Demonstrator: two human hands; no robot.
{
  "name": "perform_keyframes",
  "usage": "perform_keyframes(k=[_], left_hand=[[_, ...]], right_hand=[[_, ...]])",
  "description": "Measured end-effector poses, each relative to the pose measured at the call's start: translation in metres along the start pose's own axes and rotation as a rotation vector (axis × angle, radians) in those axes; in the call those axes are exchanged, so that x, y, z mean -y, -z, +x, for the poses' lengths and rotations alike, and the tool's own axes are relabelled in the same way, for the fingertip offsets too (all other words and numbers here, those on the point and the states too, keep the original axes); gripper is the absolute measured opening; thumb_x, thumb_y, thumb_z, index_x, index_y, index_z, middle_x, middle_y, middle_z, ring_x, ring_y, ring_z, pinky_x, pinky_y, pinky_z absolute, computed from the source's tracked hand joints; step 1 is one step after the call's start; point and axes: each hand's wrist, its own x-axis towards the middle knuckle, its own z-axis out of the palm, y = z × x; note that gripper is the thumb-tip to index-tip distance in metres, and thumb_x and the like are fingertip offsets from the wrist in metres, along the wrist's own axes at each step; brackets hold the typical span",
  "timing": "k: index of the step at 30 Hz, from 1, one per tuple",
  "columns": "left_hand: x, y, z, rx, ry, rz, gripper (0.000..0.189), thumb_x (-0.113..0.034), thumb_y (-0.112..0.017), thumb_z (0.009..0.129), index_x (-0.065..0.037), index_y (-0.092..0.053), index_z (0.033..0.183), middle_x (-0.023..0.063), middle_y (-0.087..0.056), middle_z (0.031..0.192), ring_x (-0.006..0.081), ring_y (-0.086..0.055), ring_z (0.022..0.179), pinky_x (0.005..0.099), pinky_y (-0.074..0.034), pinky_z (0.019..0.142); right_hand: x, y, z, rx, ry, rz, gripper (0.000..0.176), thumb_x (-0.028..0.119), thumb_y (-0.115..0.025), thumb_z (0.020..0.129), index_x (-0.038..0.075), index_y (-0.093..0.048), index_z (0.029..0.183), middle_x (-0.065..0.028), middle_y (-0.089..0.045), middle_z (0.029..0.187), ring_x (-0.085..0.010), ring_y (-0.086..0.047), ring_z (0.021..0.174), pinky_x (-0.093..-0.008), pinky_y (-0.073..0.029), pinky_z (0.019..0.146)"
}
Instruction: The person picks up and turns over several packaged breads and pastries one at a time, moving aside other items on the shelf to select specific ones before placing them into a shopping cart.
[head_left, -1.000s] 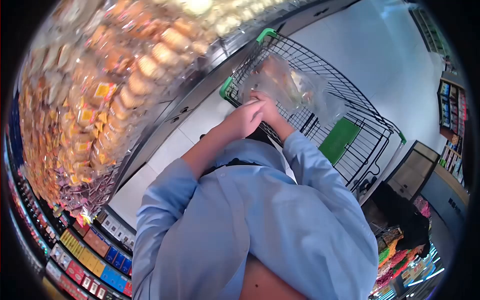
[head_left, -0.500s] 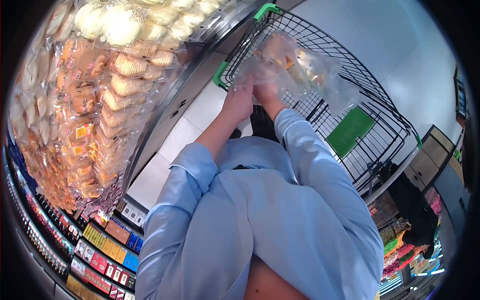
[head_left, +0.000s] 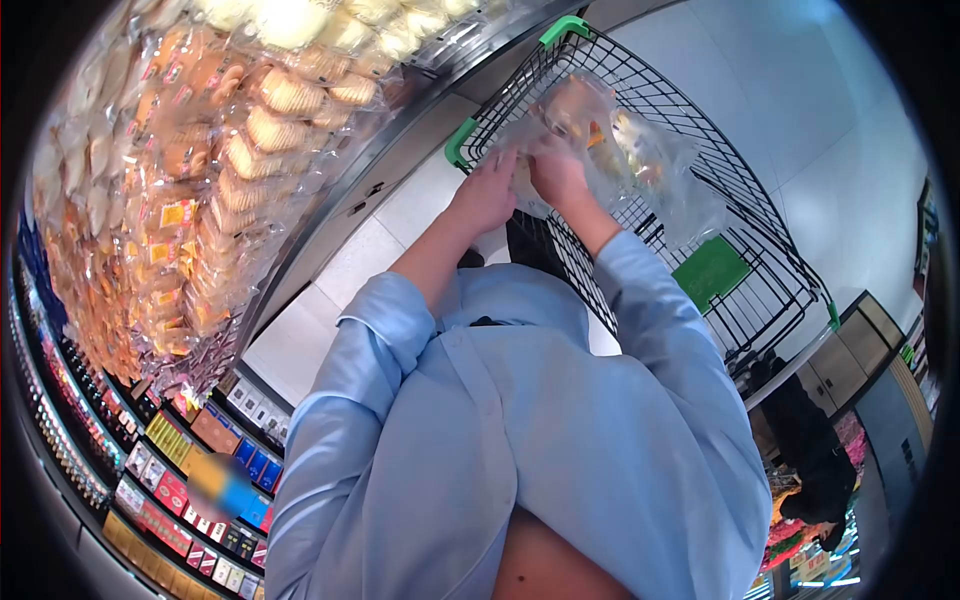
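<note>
My left hand and my right hand are close together at the near side of the shopping cart. Fingers of both are closed on a thin clear plastic bag, with its film spread around them. Just beyond the hands, inside the cart, lie bagged goods with brownish and orange contents that I cannot make out. Beside them rests another clear bag with pale, colourful packages. Where one bag's film ends and the other begins is hard to tell.
On the left, a display is piled with individually wrapped buns and pastries. Shelves with small boxes stand below it. A green panel sits in the cart. A person in dark clothing is at the lower right.
My hands have moved slightly apart, the right one shifting to the right, both still on the plastic bag. The view has shifted a little, so cart and display sit further right.
</note>
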Motion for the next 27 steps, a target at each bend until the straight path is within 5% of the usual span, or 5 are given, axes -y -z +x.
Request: perform_keyframes(k=[5,11,15,19,27], left_hand=[[0.012,0.025,-0.007,-0.167,0.028,-0.344,0.065,-0.019,-0.059,0.095,-0.001,-0.034,0.152,0.0247,-0.049,0.145,0.0361,-0.056,0.128,0.0437,-0.047,0.106],[-0.018,0.102,-0.085,-0.103,0.201,-1.242,0.062,-0.032,-0.063,0.100,-0.003,-0.040,0.150,0.0124,-0.057,0.136,0.0211,-0.064,0.114,0.0389,-0.056,0.091],[-0.023,0.140,-0.153,-0.009,-0.077,-1.606,0.064,-0.034,-0.069,0.096,-0.001,-0.046,0.146,0.0083,-0.064,0.126,0.0184,-0.065,0.110,0.0377,-0.054,0.094],[-0.013,0.157,-0.208,-0.112,-0.183,-1.608,0.061,-0.032,-0.074,0.093,-0.002,-0.052,0.141,0.0060,-0.066,0.124,0.0154,-0.065,0.110,0.0338,-0.054,0.092],[0.041,0.168,-0.307,-0.303,-0.198,-1.616,0.059,-0.032,-0.076,0.090,-0.002,-0.054,0.137,0.0036,-0.066,0.121,0.0129,-0.062,0.110,0.0328,-0.051,0.095]], right_hand=[[0.045,0.074,-0.043,-0.327,0.007,0.550,0.008,0.000,-0.064,0.090,0.002,-0.063,0.098,-0.0162,-0.064,0.111,-0.0307,-0.066,0.099,-0.0340,-0.056,0.081],[0.094,0.150,-0.062,-0.262,0.027,1.452,0.004,-0.003,-0.055,0.098,0.001,-0.057,0.098,-0.0097,-0.060,0.124,-0.0139,-0.062,0.103,-0.0269,-0.052,0.086],[0.148,0.199,-0.061,-0.025,0.175,1.603,0.010,0.004,-0.055,0.101,0.004,-0.054,0.111,-0.0122,-0.057,0.134,-0.0138,-0.059,0.110,-0.0286,-0.050,0.091],[0.219,0.212,-0.053,0.063,0.404,1.590,0.044,0.020,-0.068,0.097,0.004,-0.047,0.133,-0.0095,-0.054,0.138,-0.0130,-0.055,0.118,-0.0316,-0.046,0.099],[0.340,0.181,-0.054,0.259,0.159,1.529,0.044,0.014,-0.063,0.098,0.002,-0.046,0.137,-0.0063,-0.060,0.125,-0.0118,-0.056,0.115,-0.0304,-0.044,0.101]])
